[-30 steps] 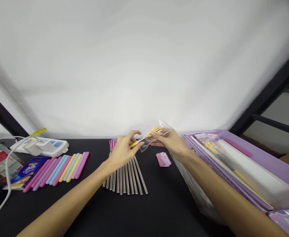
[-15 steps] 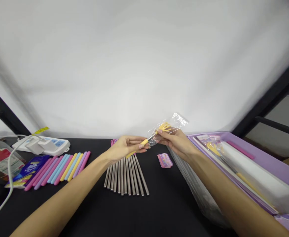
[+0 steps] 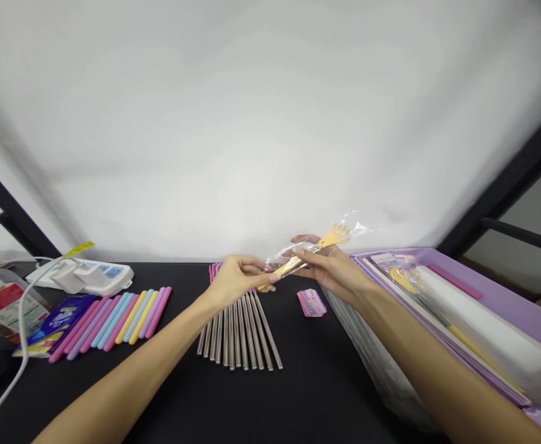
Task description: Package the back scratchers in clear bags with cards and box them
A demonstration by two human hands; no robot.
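Note:
A yellow back scratcher (image 3: 294, 265) with a hand-shaped head lies tilted inside a clear plastic bag (image 3: 359, 229), its head up to the right. My left hand (image 3: 239, 279) pinches the lower end of the yellow handle. Around the bagged shaft, just below the scratcher's head, are the closed fingers of my right hand (image 3: 328, 264). Several metal rods (image 3: 243, 333) with pink tops lie fanned out below my left hand. A small stack of pink cards (image 3: 312, 303) rests to their right.
Coloured handles (image 3: 113, 320), a blue packet (image 3: 60, 320), a power strip (image 3: 99, 277) and a white cable are at left. Clear bags (image 3: 367, 357) lie beside a purple bin (image 3: 496, 302) at right, which holds a bagged yellow scratcher.
The scratcher has slid further into the bag, up and to the right. My right hand now grips lower on the shaft, and the bag reaches down over the handle.

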